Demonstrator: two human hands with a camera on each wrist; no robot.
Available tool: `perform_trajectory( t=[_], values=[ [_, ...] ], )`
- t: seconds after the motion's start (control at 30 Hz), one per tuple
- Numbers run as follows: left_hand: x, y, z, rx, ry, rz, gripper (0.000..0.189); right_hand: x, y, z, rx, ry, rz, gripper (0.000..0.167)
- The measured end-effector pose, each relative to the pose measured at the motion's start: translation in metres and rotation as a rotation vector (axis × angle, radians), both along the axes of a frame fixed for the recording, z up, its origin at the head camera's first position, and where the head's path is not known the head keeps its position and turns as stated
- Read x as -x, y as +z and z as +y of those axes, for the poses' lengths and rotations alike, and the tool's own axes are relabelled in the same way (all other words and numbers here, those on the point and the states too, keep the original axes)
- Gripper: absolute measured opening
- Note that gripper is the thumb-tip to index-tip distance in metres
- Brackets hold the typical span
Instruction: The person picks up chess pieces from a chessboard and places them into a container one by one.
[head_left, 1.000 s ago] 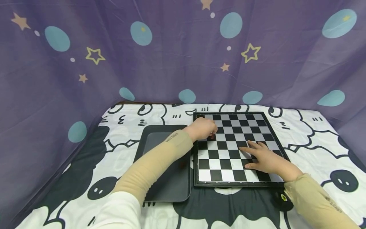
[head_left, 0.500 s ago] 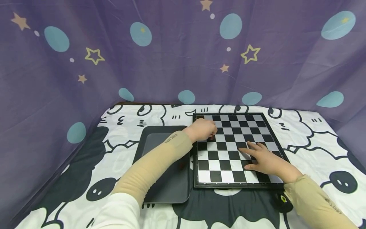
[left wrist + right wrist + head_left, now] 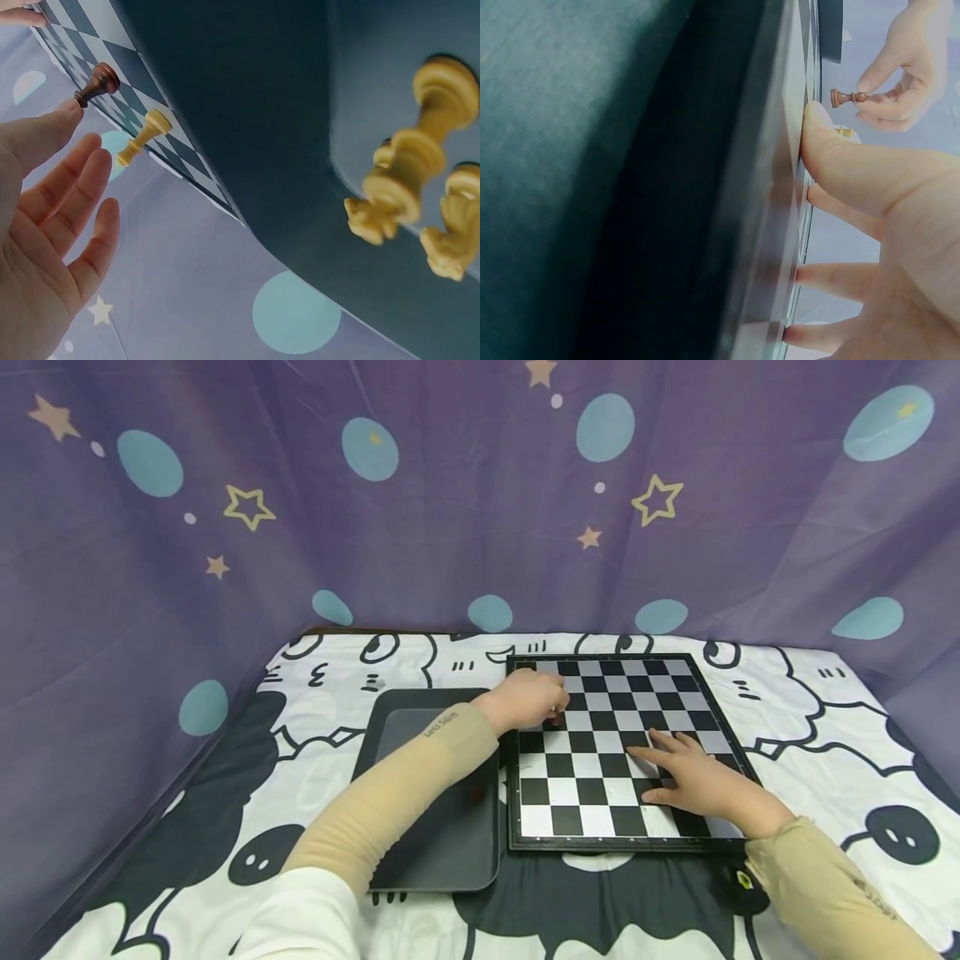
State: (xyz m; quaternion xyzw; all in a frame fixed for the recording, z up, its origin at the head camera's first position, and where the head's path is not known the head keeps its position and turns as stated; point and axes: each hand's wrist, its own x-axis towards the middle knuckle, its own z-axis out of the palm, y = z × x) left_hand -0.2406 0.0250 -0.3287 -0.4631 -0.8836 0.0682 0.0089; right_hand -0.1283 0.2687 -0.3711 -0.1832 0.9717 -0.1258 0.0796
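Observation:
My left hand (image 3: pixel 525 697) is over the left part of the black-and-white chessboard (image 3: pixel 592 842). It pinches a brown chess pawn (image 3: pixel 99 81) by its head between thumb and fingertip, base pointing toward the board; the right wrist view shows the same pawn (image 3: pixel 844 97) close above the squares. Beside it on the board stands a yellow chess piece (image 3: pixel 146 135), hidden behind the left hand in the head view. My right hand (image 3: pixel 693 777) rests on the board's near right part, fingers straight and spread, holding nothing.
Left of the board lies a dark grey tray (image 3: pixel 450 868), partly covered by the left forearm. Several yellow chess pieces stand in it, among them a tall one (image 3: pixel 412 150) and a knight (image 3: pixel 454 225). A purple curtain (image 3: pixel 465 527) hangs behind the patterned cloth (image 3: pixel 802 760).
My left forearm has shifted slightly to the left, while the hand with the pawn stays over nearly the same squares. The right hand has not moved.

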Motion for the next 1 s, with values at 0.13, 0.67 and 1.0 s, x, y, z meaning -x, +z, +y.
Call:
perform_trajectory(
  t=[0.13, 0.67, 1.0],
  values=[
    [-0.001, 0.002, -0.003, -0.002, -0.008, -0.008, 0.008, 0.000, 0.001, 0.001, -0.001, 0.002, 0.004, 0.065],
    [-0.006, 0.005, -0.014, -0.038, -0.031, -0.001, 0.009, 0.001, 0.000, -0.001, -0.004, 0.005, 0.007, 0.064],
    [-0.013, 0.007, -0.026, -0.063, -0.055, 0.010, 0.006, 0.001, -0.001, 0.000, -0.013, -0.003, -0.008, 0.066]
  ],
)
